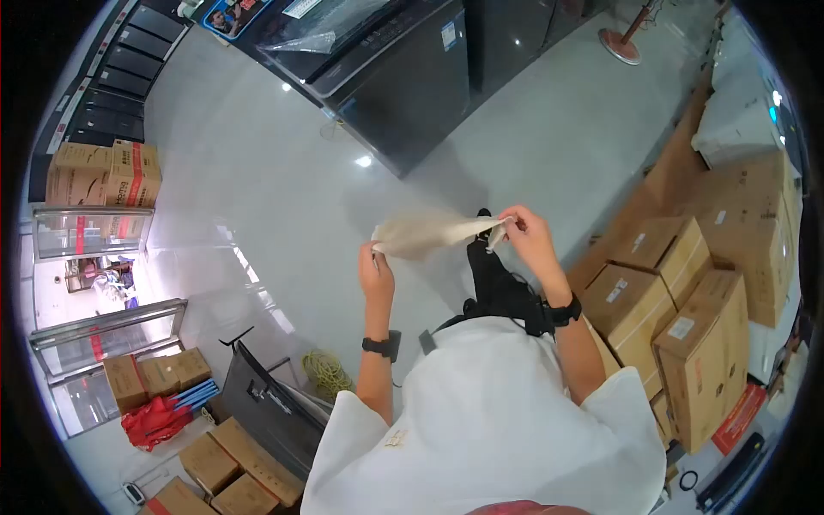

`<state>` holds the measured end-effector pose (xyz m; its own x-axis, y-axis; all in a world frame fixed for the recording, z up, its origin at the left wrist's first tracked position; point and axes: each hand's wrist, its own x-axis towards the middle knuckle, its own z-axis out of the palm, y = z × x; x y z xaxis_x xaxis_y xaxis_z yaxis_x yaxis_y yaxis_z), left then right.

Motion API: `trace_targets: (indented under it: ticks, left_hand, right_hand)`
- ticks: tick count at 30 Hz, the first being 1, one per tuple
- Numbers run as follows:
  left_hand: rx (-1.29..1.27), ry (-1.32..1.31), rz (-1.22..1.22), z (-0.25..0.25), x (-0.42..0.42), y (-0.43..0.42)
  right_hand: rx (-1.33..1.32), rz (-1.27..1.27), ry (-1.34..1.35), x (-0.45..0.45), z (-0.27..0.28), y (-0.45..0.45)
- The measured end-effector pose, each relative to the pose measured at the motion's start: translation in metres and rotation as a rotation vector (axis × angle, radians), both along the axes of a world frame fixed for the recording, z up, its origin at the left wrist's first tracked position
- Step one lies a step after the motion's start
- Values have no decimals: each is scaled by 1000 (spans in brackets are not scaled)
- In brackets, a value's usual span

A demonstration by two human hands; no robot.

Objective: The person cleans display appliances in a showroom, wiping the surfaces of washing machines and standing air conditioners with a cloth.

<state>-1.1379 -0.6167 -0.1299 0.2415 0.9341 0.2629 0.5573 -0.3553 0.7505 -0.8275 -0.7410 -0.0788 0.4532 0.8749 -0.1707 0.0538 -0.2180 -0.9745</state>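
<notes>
A beige cloth (pixel 429 233) is stretched between my two hands in front of my body, its middle blurred by motion. My left hand (pixel 374 268) pinches the cloth's left end. At the other end, my right hand (pixel 527 236) grips a corner between thumb and fingers, and a small flap hangs below it. The cloth is held in the air above the shiny grey floor (pixel 326 193). A dark band with a small device sits on each wrist.
Dark washing-machine-like appliances (pixel 403 81) stand ahead. Cardboard boxes (pixel 639 283) are stacked close on my right, with more boxes (pixel 245 463) at lower left. A coil of yellowish rope (pixel 326 374) lies left of me, and a stand with a round base (pixel 620 47) is far right.
</notes>
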Motion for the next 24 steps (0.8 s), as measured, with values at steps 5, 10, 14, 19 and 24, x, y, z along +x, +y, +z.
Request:
trace_targets:
  ticks: [5,10,14,19,24]
  left_hand:
    - [-102,-25,182,11,60,90]
    - [-71,-78,326,43,117,223]
    - [-408,-422,432,114,150,306]
    - [-200,-742,277,155,192,437]
    - [-69,-429,169,167,234,578]
  right_hand:
    - [-69,137,32,61,29,117]
    - [43,202,176,121,13,272]
    - [151,237,242,139,57,368]
    - [214,172,352,169,110,513]
    - [515,50,177,171,117,648]
